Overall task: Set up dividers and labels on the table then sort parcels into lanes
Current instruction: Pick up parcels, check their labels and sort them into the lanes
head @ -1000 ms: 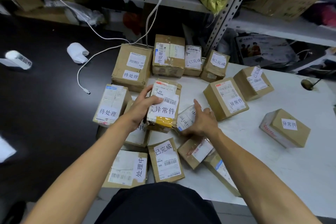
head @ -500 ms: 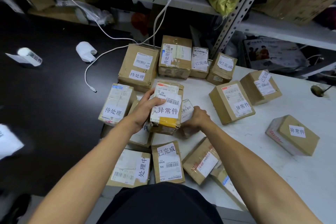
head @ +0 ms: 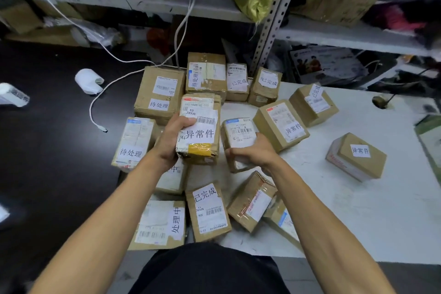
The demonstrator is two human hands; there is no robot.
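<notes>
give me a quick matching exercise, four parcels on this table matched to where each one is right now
Things
1. parcel with yellow tape
2. small parcel with barcode label
3. lone parcel
4. parcel beside the white cable

Places
A. far right, apart from the rest
B. held by the right hand
C. back left of the cluster
D. held by the left hand

Pairs: 1-D, 2-B, 3-A, 4-C
</notes>
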